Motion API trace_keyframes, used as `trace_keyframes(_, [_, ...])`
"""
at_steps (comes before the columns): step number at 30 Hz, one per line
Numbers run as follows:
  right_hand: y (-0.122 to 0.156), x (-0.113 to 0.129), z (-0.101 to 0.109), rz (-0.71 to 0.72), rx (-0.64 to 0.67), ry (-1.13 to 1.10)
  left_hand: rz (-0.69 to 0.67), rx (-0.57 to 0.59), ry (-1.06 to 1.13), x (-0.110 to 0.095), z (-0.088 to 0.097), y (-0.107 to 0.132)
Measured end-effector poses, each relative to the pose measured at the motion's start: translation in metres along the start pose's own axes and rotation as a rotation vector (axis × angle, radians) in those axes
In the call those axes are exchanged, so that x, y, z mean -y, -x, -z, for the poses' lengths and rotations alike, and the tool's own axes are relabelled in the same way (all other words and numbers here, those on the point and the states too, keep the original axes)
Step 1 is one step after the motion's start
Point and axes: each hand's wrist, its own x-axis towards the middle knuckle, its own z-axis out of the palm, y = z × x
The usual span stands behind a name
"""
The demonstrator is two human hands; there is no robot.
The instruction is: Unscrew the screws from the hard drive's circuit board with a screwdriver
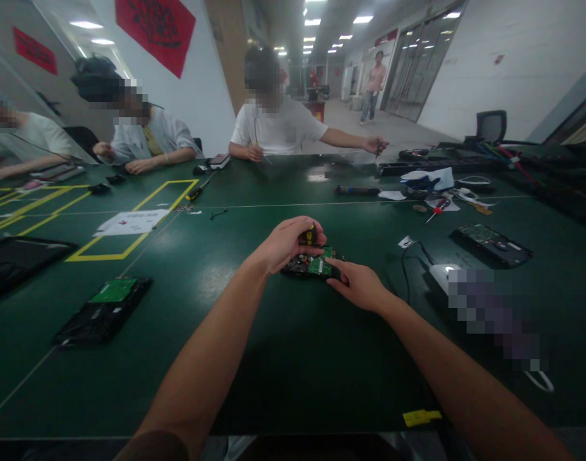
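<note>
In front of me on the green table lies a small black device with an exposed green circuit board (316, 264). My left hand (293, 242) is closed around the black and yellow handle of a screwdriver (310, 235) above it. The screwdriver's tip is hidden behind my fingers and the board. From the right, my right hand (357, 282) grips the device's near right edge, index finger on the board and thumb at the side.
Similar opened devices lie at the left (105, 310) and the right (492, 243). A white cabled object (439, 275), partly blurred out, rests near my right forearm. Tools, including a red screwdriver (437, 209), clutter the back right. Several people sit across the table (283, 346).
</note>
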Motion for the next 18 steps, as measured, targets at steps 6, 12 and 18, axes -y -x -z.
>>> trace_keyframes(6, [0.000, 0.002, 0.003, -0.005, 0.015, 0.005, -0.046, -0.039, -0.102, 0.002, -0.002, -0.001])
trace_keyframes(12, [0.000, 0.001, 0.002, -0.004, 0.010, 0.004, -0.016, -0.048, -0.228, -0.005, 0.003, 0.003])
trace_keyframes(18, [-0.001, 0.000, 0.001, 0.002, 0.013, 0.010, 0.025, -0.008, -0.229, -0.009, 0.005, 0.005])
